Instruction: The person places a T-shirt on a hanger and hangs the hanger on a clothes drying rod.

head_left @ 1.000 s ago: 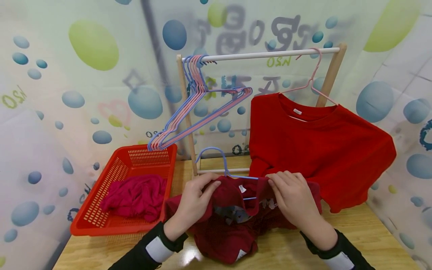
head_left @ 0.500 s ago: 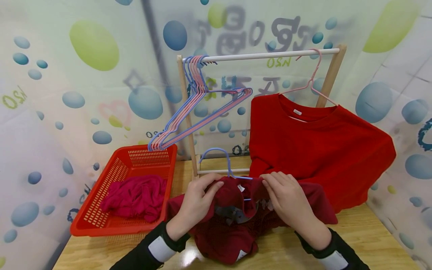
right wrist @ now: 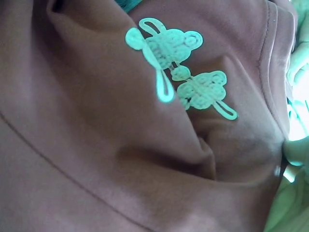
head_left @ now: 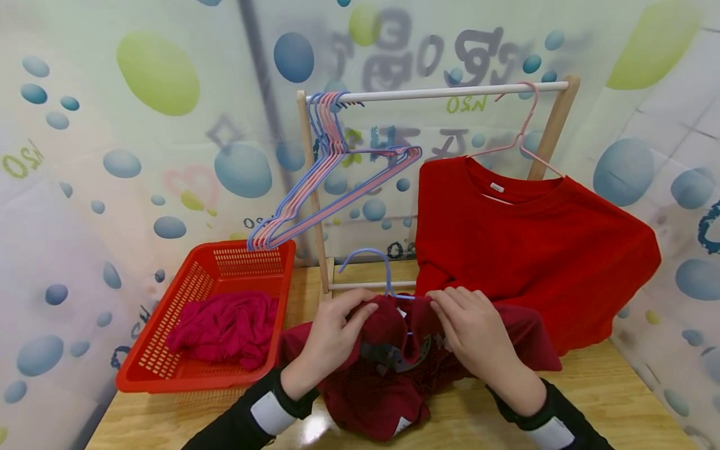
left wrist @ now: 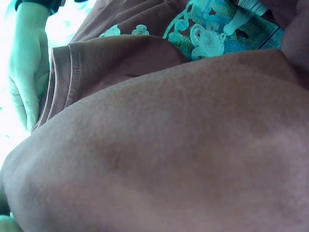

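Observation:
A dark red shirt (head_left: 374,400) lies bunched on the table, its pale printed front (right wrist: 166,48) showing in the right wrist view. Inside its neck opening is a blue hanger (head_left: 388,269), hook standing up at the back; most of its bar is hidden by cloth. My left hand (head_left: 332,337) pinches the left side of the neckline between thumb and fingers. On the opposite side my right hand (head_left: 478,331) grips the neckline too, thumb underneath partly hidden. Cloth of the shirt fills much of the left wrist view, where the right hand (left wrist: 29,72) holds the neckband edge.
An orange-red basket (head_left: 132,369) with a crumpled magenta garment (head_left: 225,328) stands at left. Behind, a wood-and-white rack (head_left: 427,95) carries several blue and pink hangers (head_left: 315,194) and, at right, a bright red shirt (head_left: 523,244) on a pink hanger (head_left: 524,125).
The blue hanger's hook has shifted right and turned a little. My right hand has moved slightly left, narrowing the neckline. The shirt's right sleeve has spread further right.

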Available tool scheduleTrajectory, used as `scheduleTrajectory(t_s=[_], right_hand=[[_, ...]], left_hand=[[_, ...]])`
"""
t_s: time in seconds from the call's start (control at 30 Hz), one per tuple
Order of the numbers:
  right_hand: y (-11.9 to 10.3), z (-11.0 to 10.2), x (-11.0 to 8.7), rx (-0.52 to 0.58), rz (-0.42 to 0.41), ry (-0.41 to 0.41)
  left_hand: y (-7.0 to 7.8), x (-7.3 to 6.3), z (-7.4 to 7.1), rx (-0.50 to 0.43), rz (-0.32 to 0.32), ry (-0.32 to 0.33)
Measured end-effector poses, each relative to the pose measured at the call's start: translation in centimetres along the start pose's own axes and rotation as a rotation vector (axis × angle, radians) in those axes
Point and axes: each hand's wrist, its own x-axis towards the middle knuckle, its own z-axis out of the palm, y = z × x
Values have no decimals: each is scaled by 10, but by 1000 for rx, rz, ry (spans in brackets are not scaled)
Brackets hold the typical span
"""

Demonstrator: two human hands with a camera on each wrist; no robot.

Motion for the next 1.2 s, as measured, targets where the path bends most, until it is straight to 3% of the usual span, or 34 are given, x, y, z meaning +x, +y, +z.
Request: scheduleTrajectory(t_s=[0.37,0.6,0.8,1.0,1.1,1.2], right_hand=[[-5,3,5,-9,-52,60],[-7,4,6,-3,-54,57],[-7,5,5,0,-64,56],[-1,7,1,14,-75,108],[3,7,-3,56,-44,121],[8,6,-6,94,-7,124]], left_hand=[[3,-1,5,21,15,6],[4,0,7,51,30,7],[4,1,9,46,41,-22],[6,3,8,45,24,-55],[6,7,9,112,87,-80],[7,10,9,256,171,-123]])
